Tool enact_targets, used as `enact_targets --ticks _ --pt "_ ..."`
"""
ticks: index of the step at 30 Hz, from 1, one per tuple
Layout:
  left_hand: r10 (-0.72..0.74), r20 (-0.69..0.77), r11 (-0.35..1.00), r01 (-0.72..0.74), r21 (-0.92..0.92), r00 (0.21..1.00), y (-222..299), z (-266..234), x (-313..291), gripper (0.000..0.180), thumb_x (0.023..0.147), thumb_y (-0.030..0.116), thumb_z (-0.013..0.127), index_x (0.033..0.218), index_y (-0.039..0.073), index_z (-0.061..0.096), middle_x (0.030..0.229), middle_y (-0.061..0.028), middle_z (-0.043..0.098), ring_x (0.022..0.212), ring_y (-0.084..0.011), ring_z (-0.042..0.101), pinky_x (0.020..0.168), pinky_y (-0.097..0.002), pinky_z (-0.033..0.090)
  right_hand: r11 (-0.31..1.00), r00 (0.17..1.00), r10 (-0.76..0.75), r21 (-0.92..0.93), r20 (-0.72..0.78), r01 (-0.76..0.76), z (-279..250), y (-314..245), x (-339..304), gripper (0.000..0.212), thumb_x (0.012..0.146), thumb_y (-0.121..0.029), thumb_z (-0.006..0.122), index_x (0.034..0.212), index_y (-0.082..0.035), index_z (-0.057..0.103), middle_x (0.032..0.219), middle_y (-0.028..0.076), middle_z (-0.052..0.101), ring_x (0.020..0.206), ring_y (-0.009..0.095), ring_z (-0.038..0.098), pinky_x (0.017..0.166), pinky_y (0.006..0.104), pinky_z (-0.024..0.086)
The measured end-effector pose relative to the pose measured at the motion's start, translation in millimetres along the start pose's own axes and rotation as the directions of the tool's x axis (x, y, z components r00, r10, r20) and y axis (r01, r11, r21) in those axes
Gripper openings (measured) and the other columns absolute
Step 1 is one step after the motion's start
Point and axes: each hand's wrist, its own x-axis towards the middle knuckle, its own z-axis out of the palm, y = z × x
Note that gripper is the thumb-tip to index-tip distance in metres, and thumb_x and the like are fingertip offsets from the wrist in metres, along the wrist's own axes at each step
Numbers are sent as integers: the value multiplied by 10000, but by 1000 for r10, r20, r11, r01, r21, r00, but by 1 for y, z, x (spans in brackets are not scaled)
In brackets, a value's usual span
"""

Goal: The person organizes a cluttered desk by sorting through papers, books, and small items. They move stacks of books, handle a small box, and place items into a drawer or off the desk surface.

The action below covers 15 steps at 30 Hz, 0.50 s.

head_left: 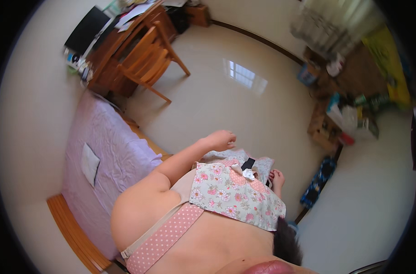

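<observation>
Held out in front of me, my left hand [220,140] hangs above the floor beside the bed, fingers loosely bent and a little apart. I see no object in it. My right hand [276,179] is at the right edge of my apron [228,192], its fingers curled and slightly spread; part of it is hidden by the cloth. The apron is pale with pink flowers, and a pink dotted strap [169,237] runs from it. On its front are a white fabric flower [248,174] and a small black rectangular piece [248,163].
A bed [121,155] with a lilac sheet and a small white cloth [90,164] lies on the left. Beyond it are a wooden chair [148,61] and a desk [108,68] with a black monitor [90,31]. Cardboard boxes [323,125] and bags line the right wall below a curtain [329,29].
</observation>
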Motion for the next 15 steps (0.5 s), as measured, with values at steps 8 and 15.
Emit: enact_targets --ticks 8,15 --pt "-386 -274 908 309 -283 881 -143 -67 -65 235 815 252 609 906 36 611 944 -150 610 894 -309 582 777 -394 473 926 954 -99 -326 282 192 195 -110 63 147 883 -90 513 958 -16 616 820 69 650 680 132 617 581 239 505" --pt "-446 -447 855 222 -468 775 -194 -146 -24 214 841 226 605 934 34 617 917 -120 622 848 -250 613 762 -350 491 805 834 -6 -492 551 331 325 -176 94 148 885 -108 523 937 -9 620 824 76 662 666 139 623 593 249 499"
